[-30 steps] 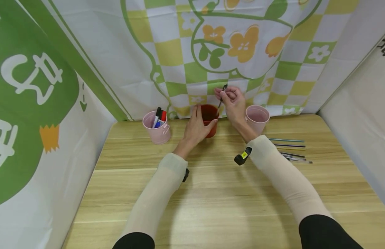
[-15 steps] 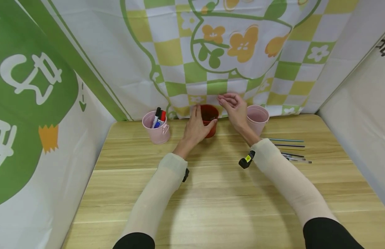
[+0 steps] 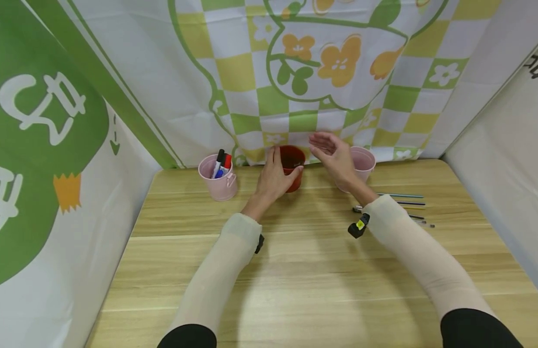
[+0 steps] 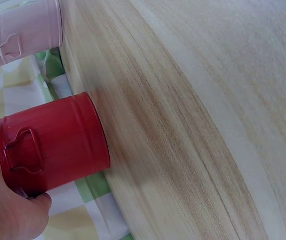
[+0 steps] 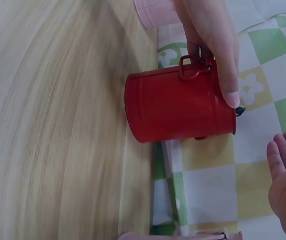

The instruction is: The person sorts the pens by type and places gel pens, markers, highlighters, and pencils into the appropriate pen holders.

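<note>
A red metal bucket (image 3: 293, 184) stands upright near the back of the table. My left hand (image 3: 273, 179) grips it by the rim, with the thumb on the near right side and the fingers on the left. A small dark pen end (image 5: 240, 110) shows at the bucket's mouth in the right wrist view; the rest of that pen is hidden inside. Just right of the bucket and a little above the table, my right hand (image 3: 336, 155) holds nothing, its fingers loosely bent. Behind that hand, partly covered by it, is a pink bucket (image 3: 363, 163).
On the left another pink bucket (image 3: 221, 189) holds several markers (image 3: 222, 164). Several thin pens and pencils (image 3: 410, 203) lie on the wooden table (image 3: 295, 275) at right, partly under the right forearm. A patterned cloth (image 3: 234, 77) hangs along the back edge.
My right hand has let go of the dark pen, which has dropped into the red bucket, and has drawn away to the right. The left hand and red bucket have stayed put.
</note>
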Available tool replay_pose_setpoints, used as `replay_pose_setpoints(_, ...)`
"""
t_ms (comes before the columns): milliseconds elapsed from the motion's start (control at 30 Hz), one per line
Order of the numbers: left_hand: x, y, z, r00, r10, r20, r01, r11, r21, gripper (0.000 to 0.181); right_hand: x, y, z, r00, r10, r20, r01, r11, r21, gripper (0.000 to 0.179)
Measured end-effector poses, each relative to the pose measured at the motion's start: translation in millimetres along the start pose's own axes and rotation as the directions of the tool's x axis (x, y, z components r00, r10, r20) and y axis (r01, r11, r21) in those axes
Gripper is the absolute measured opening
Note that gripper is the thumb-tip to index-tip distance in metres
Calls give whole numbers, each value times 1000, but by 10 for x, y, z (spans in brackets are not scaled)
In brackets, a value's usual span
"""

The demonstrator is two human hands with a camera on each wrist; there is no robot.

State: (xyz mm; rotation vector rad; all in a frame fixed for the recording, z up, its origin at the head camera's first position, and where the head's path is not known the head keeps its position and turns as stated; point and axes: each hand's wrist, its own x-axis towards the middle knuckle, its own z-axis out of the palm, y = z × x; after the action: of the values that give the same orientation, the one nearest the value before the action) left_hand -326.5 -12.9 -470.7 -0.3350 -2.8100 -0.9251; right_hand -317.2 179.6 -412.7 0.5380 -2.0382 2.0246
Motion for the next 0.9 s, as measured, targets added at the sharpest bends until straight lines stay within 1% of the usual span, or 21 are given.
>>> replay_pose_setpoints(67, 1, -3, -3, 1000, 1, 0, -1, 1000, 3, 102, -29, -90, -5, 999, 5, 31, -4, 1000, -22, 42)
replay_pose_setpoints(200, -3, -6, -8, 1000, -2, 5, 2, 1000, 7, 102, -84, -263, -24, 996, -12, 94, 23, 993, -120, 44)
replay_pose_setpoints(333, -7, -6, -6, 1000, -2, 4, 2, 1000, 9, 102, -124, -351, -67, 990, -33, 141, 58, 983, -176, 46)
replay_pose_setpoints(433, -7, -4, 0, 1000, -3, 4, 3, 1000, 11, 102, -154, -390, -102, 985, -38, 166, 73, 976, -205, 46)
replay_pose_setpoints(600, -7, 1, 6, 1000, -8, 5, 8, 1000, 12, 101, -209, -446, -157, 979, -43, 198, 98, 956, -276, 45)
replay_pose_setpoints(733, -8, 4, -2, 1000, -5, -1, 5, 1000, 7, 101, -253, -477, -208, 972, -54, 229, 130, 934, -332, 46)
replay_pose_setpoints(867, -9, 6, -3, 1000, -5, 0, 5, 1000, 5, 100, -295, -490, -272, 959, -80, 272, 182, 908, -377, 46)
replay_pose_setpoints(900, -8, 7, -2, 1000, -5, 0, 5, 1000, 6, 100, -295, -455, -304, 956, -87, 280, 196, 900, -390, 46)
